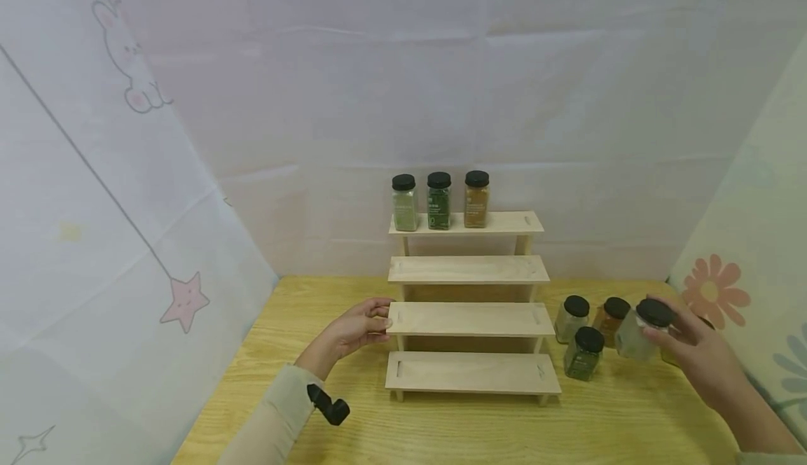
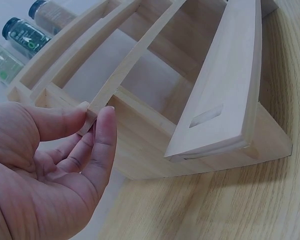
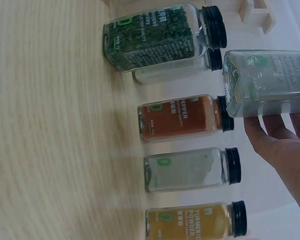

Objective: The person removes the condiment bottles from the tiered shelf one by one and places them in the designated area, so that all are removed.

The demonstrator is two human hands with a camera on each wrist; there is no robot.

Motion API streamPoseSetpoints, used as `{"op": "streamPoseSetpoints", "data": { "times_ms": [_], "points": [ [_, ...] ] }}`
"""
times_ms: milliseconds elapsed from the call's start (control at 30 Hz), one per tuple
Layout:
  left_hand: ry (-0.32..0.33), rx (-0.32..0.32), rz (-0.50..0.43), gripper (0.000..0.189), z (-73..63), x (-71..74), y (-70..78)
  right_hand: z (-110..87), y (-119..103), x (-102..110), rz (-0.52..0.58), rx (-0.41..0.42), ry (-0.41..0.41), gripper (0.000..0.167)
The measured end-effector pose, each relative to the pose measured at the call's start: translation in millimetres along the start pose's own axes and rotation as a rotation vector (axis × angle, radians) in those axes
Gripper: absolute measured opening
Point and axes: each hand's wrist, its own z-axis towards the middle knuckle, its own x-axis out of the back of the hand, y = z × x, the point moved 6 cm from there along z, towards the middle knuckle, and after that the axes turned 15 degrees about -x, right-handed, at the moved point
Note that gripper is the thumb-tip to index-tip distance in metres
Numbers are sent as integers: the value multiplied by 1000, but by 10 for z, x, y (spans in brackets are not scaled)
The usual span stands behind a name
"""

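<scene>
My left hand pinches the left end of the second-lowest tier of a wooden four-tier shelf; in the left wrist view, thumb and fingers grip the board's corner. At the right, my right hand holds a glass spice jar with a black lid and pale contents. The right wrist view shows this jar raised off the table, tilted a little in the head view. Beside it stand a green herb jar, a red-brown pepper jar, a yellow turmeric jar and two pale jars.
On the shelf's top tier stand three jars: pale green, dark green and orange-brown. The wooden table meets a pale fabric backdrop behind and at both sides. A black mount sits on the left wrist.
</scene>
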Motion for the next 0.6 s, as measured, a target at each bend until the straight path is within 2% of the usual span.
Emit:
{"op": "streamPoseSetpoints", "data": {
  "times_ms": [167,400,600],
  "points": [
    [2,4,-3,62,8,5,-9,-2,130,-8,-51,-39,7,63],
    [6,-4,-1,62,13,14,-17,29,270,-58,-7,-36,20,64],
    [9,-8,-1,61,4,13,-21,49,354,-142,31,-47,-26,63]
  ]
}}
